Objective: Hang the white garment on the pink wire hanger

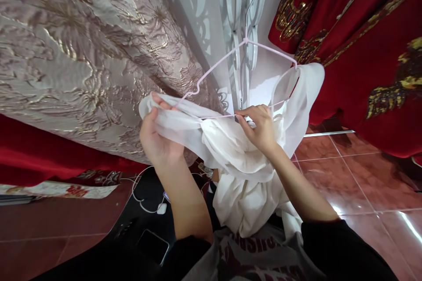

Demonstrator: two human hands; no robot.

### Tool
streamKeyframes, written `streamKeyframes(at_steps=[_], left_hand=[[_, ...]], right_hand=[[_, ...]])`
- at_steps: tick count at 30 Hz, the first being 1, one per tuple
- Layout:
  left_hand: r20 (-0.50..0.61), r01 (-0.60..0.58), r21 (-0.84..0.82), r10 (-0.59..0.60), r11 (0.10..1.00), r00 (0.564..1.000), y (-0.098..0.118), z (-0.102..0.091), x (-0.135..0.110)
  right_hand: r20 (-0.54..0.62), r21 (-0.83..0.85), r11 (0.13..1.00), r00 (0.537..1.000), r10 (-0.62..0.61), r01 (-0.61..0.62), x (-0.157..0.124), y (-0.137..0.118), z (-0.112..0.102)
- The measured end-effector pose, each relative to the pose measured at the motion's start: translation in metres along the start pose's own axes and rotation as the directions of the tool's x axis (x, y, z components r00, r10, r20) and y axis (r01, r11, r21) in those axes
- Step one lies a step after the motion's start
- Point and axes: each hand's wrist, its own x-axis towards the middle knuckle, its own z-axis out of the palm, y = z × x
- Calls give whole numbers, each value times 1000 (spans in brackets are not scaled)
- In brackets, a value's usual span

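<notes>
A white garment (237, 158) hangs bunched over a thin pale pink wire hanger (227, 58), which hooks onto a white rack at the top. My left hand (157, 134) is closed on the garment's left end, pulling the fabric over the hanger's left shoulder. My right hand (260, 127) pinches the fabric against the hanger's bottom bar near the middle. The garment's right strap (305, 92) sits on the hanger's right end. Most of the cloth droops down toward my body.
A beige and gold embroidered curtain (82, 52) fills the left. Red and gold embroidered fabric (369, 44) hangs at the right. Below lie red floor tiles (356, 175), a black surface with a phone (152, 246) and a white charger cable (145, 204).
</notes>
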Motion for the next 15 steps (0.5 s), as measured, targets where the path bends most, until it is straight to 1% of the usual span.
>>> streamKeyframes(at_steps=[2,3,4,5,7,8,10,12,13,14,15], left_hand=[[-140,4,-100,-18,995,990,-17,-11,-3],[-198,20,-157,-52,987,979,-27,-12,-7],[-222,51,-203,-97,978,970,-36,-10,-13],[-220,88,-236,-141,968,965,-44,-6,-20],[-141,161,-271,-205,949,969,-55,7,-33],[-99,179,-280,-214,943,972,-57,14,-39],[-48,170,-302,-193,938,980,-59,26,-46],[-33,127,-307,-144,943,989,-57,33,-48],[-27,113,-304,-127,946,992,-55,33,-47],[-15,108,-302,-118,947,993,-53,33,-46],[-4,110,-302,-117,947,993,-52,32,-44]], right_hand=[[-1,-10,1000,1000,4,-4,0,2,0],[2,-11,1000,1000,5,-5,0,3,0],[5,-9,1000,1000,5,-5,0,3,1],[8,-6,1000,1000,4,-4,-1,2,1],[3,9,1000,1000,-3,3,-1,-2,2],[3,19,1000,1000,-10,10,-2,-5,2],[30,43,999,999,-33,32,-3,-12,-4],[56,84,995,997,-54,50,-3,-17,-17],[19,97,994,998,-57,55,-3,-16,-26],[-77,94,994,996,-47,54,-3,-14,-36],[-223,72,997,975,-21,38,-1,-9,-48]])
